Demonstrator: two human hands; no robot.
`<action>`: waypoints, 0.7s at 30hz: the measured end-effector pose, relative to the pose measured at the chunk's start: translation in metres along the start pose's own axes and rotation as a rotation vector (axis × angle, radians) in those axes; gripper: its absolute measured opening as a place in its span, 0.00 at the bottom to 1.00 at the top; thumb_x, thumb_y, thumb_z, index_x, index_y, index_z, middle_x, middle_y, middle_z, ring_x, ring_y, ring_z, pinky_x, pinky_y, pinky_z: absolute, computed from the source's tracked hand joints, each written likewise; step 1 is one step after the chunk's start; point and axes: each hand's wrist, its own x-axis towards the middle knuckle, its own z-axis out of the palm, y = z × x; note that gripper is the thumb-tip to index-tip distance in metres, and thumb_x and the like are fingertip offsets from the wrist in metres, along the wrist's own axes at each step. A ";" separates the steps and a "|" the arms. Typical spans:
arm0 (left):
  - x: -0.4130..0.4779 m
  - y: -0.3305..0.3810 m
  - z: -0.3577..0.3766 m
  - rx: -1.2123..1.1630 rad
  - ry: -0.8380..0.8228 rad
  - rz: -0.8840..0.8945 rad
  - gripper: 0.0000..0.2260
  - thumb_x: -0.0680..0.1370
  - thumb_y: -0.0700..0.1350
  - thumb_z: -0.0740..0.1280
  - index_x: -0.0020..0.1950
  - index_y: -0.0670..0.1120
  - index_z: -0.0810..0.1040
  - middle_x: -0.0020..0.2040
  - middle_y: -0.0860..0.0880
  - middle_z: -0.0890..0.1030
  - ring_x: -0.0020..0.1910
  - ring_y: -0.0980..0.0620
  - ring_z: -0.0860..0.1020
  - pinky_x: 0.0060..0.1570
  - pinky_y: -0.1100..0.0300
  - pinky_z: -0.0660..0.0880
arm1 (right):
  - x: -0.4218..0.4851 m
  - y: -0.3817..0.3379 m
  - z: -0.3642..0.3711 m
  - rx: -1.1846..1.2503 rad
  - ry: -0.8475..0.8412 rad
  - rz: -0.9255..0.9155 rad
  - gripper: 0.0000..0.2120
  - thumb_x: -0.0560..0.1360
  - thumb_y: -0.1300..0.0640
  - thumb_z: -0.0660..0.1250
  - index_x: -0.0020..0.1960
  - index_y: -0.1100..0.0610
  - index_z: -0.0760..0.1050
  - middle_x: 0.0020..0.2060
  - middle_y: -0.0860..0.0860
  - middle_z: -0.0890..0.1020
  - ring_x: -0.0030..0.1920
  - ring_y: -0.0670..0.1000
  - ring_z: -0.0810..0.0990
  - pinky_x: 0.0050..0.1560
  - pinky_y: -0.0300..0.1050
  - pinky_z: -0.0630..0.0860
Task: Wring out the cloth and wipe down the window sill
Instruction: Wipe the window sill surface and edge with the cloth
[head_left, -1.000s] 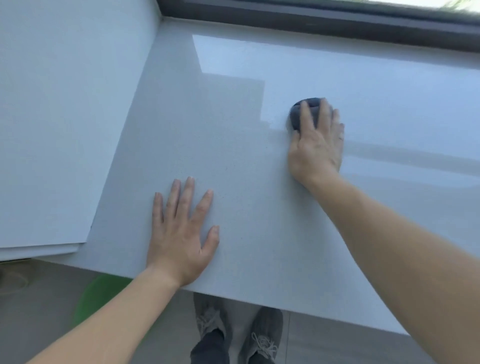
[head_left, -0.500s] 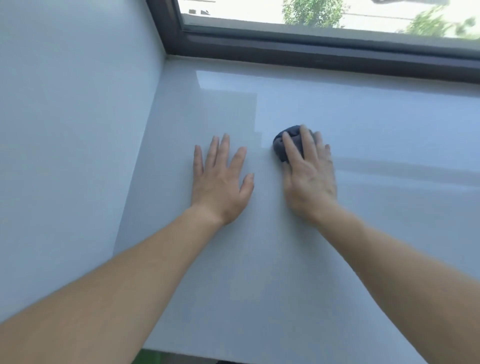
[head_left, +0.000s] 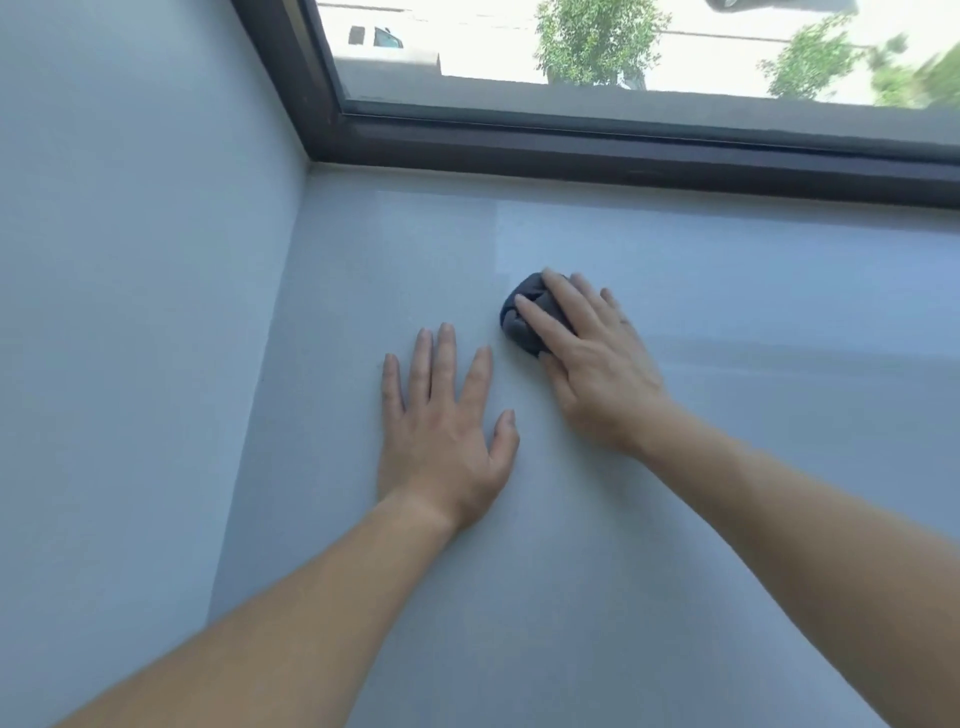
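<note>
Grey cloth (head_left: 521, 335) (bunched) under right hand (head_left: 597, 364)

Bright daylight comes through the window (head_left: 493, 31) before me and leaves a pale glare on the sill (head_left: 441, 228). The trees (head_left: 597, 41) outside look washed out and blurred at the right, and the window frame (head_left: 571, 140) curves.

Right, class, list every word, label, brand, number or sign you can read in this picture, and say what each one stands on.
None: no text can be read here.
The dark cloth under the right hand, the window sill, the wall and the window frame show no lettering.
The white vehicle outside is too blurred to show any marking.
</note>
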 end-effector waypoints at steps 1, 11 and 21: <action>0.000 0.000 -0.001 -0.004 -0.001 0.002 0.32 0.78 0.61 0.48 0.80 0.50 0.56 0.82 0.42 0.48 0.81 0.44 0.43 0.76 0.39 0.42 | 0.002 0.009 -0.004 -0.003 -0.009 0.000 0.27 0.80 0.55 0.58 0.79 0.48 0.59 0.80 0.51 0.55 0.79 0.60 0.53 0.78 0.60 0.48; 0.003 -0.001 -0.001 -0.015 0.004 0.004 0.32 0.77 0.60 0.51 0.79 0.48 0.59 0.81 0.41 0.52 0.81 0.43 0.47 0.76 0.37 0.46 | 0.050 -0.002 -0.005 0.054 0.161 0.353 0.28 0.79 0.56 0.58 0.78 0.48 0.58 0.79 0.52 0.54 0.77 0.60 0.54 0.77 0.60 0.52; 0.003 0.000 -0.002 -0.013 0.014 0.001 0.31 0.77 0.59 0.53 0.78 0.48 0.63 0.80 0.40 0.56 0.80 0.42 0.51 0.75 0.36 0.52 | 0.070 0.052 -0.020 0.023 0.181 0.632 0.28 0.81 0.56 0.55 0.80 0.48 0.54 0.80 0.52 0.49 0.79 0.59 0.48 0.78 0.58 0.43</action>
